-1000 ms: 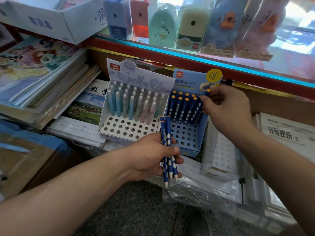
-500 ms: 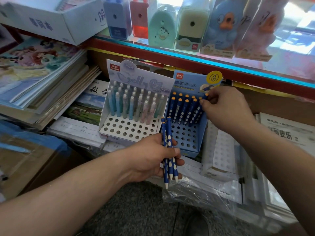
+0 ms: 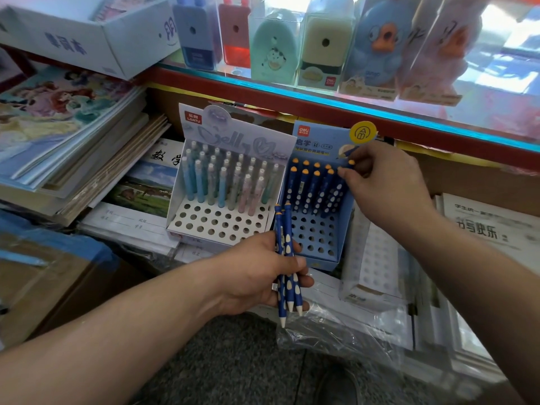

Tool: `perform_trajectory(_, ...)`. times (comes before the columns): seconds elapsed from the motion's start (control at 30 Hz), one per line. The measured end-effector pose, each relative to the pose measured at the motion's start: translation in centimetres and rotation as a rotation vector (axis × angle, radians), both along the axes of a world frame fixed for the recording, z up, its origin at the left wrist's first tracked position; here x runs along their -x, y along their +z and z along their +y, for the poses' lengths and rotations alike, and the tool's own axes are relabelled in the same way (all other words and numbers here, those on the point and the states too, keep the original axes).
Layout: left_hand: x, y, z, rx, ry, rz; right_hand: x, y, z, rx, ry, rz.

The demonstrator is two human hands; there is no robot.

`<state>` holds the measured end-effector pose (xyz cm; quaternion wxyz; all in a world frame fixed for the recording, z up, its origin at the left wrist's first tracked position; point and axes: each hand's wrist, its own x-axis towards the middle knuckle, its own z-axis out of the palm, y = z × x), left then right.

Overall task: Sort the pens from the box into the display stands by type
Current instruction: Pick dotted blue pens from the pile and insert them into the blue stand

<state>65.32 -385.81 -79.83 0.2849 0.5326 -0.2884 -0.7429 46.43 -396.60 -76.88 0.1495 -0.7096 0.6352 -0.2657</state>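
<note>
My left hand [image 3: 257,273] grips three dark blue pens [image 3: 287,249] with pale dots, tips down, in front of the stands. The blue display stand [image 3: 315,244] holds several matching blue pens [image 3: 314,188] with orange caps in its back rows. My right hand [image 3: 382,182] pinches the top of a blue pen [image 3: 336,194] at the right end of those rows, its lower end in the stand. To the left, the white display stand [image 3: 216,226] carries several pastel pens [image 3: 228,182] in its back rows.
Stacked notebooks and booklets [image 3: 73,135] lie to the left, more booklets [image 3: 485,226] to the right. A red-edged glass shelf [image 3: 321,109] with boxed sharpeners overhangs the stands. Crumpled clear plastic [image 3: 344,325] lies below my left hand. A brown carton [image 3: 43,276] sits lower left.
My right hand has lowered a little with the pinched blue pen at the right end of the blue stand's rows. My left hand stays put with its three pens.
</note>
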Motion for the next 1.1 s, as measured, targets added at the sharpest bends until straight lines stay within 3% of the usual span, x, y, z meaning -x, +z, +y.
perform_trajectory(0.17,0.1,0.1,0.0,-0.001,-0.008,0.003,-0.6,0.1,0.5,0.053,0.038,0.102)
perform_trajectory(0.37,0.1,0.2,0.1,-0.009,-0.010,0.007,-1.3,-0.1,0.5,-0.048,0.034,0.316)
perform_trajectory(0.5,0.0,0.2,0.0,0.003,-0.018,0.009,-1.4,0.1,0.7,-0.031,0.033,0.356)
perform_trajectory(0.63,0.0,0.3,0.1,0.014,-0.024,0.011,-1.2,0.9,2.2,0.080,0.045,0.183)
perform_trajectory(0.8,0.3,0.5,0.2,0.025,-0.053,0.051,-3.1,0.5,4.6,-0.411,0.200,-0.163)
perform_trajectory(1.1,0.7,0.8,0.1,-0.032,-0.037,0.144,-2.4,0.2,4.1,-0.658,0.055,-0.466)
